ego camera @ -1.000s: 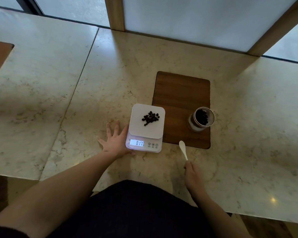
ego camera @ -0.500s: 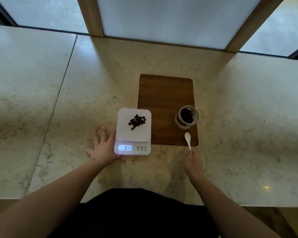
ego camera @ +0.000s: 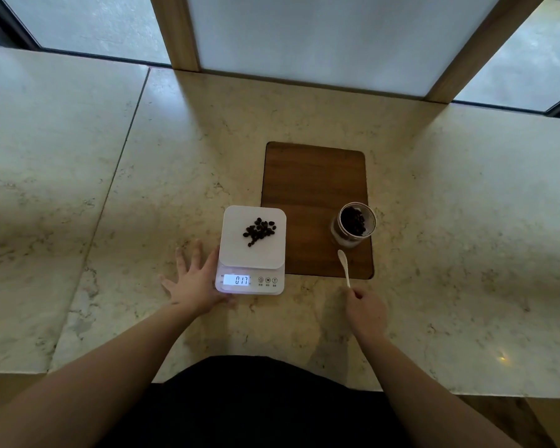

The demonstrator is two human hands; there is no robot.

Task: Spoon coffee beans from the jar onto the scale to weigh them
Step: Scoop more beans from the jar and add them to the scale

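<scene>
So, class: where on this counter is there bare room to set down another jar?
Free: the wooden board beyond the jar, and marble left of the left hand. Crowded: between scale, jar and spoon.

counter (ego camera: 466, 221): pale cream stone with fine grey-brown veins, marble-like
board (ego camera: 314, 179): dark brown wood with a lengthwise grain
scale (ego camera: 253, 250): white all over; its display glows pale blue-white with dark digits
coffee beans (ego camera: 259, 231): very dark brown, nearly black, against the white top of the scale
jar (ego camera: 353, 225): clear glass, dark with beans inside
spoon (ego camera: 344, 265): plain white
window frame (ego camera: 175, 30): light tan wood
panel (ego camera: 320, 37): frosted white-grey
clothing (ego camera: 256, 405): black
</scene>
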